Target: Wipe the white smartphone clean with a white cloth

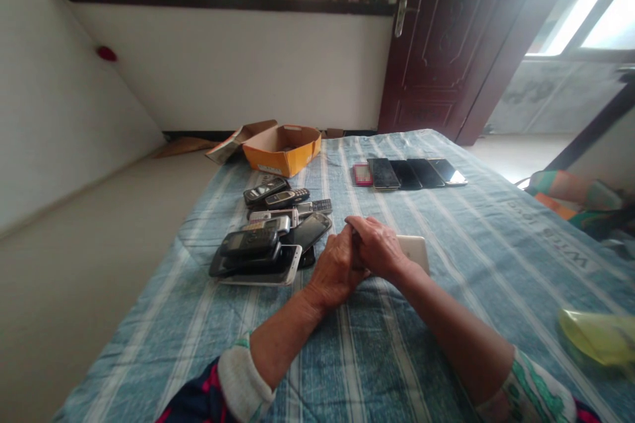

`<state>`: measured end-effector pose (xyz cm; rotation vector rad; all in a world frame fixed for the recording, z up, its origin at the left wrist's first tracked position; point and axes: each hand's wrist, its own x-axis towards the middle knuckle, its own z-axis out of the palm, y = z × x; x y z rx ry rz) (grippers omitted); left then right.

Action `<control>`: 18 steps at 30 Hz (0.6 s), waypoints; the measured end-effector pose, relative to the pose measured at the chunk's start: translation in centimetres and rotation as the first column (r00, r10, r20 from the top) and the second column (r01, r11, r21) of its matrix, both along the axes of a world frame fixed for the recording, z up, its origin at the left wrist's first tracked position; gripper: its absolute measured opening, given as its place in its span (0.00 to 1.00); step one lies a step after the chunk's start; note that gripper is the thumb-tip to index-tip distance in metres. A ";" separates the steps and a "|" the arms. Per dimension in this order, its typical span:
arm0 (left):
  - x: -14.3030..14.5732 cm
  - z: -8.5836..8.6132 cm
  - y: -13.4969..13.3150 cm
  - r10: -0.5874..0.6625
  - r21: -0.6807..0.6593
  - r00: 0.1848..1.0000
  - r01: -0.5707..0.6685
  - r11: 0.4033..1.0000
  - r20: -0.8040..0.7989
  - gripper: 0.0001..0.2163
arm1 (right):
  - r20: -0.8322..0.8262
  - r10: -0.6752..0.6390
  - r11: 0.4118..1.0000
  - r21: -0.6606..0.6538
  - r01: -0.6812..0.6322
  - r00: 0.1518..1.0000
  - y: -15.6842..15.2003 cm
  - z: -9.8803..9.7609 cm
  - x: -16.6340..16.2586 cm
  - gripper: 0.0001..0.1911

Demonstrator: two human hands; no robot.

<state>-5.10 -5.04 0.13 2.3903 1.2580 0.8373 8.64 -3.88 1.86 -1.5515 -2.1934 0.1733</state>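
Observation:
My left hand [337, 266] and my right hand [378, 246] meet over the middle of the bed, fingers bent and pressed together. Whatever lies between them is hidden by the fingers. A pale, flat phone [415, 252] rests on the cloth, partly covered by my right hand and wrist. Just left of my left hand is a heap of old phones: a black smartphone [311, 231] leans at its edge, a dark keypad phone [248, 242] lies on top, and a white-framed smartphone [290, 268] lies underneath. More keypad phones [288, 197] are farther back.
A row of dark smartphones [419, 174] lies at the back right, beside a small pink-edged item [362, 174]. An open orange cardboard box [282, 152] stands at the far left edge. A yellow-green translucent object [598, 337] is at the right. Striped blue cloth [347, 357] covers the bed.

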 end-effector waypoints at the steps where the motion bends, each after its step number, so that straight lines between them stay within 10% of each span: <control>1: 0.0 0.1 0.0 0.004 -0.034 1.000 -0.004 0.999 0.002 0.37 | -0.001 0.000 1.000 -0.010 0.000 1.000 0.1 -0.1 0.1 0.17; 18: 0.5 0.5 -0.2 0.086 -0.100 0.989 -0.098 0.990 -0.118 0.34 | 0.101 -0.014 0.991 -0.134 0.027 0.995 0.6 -0.2 0.7 0.15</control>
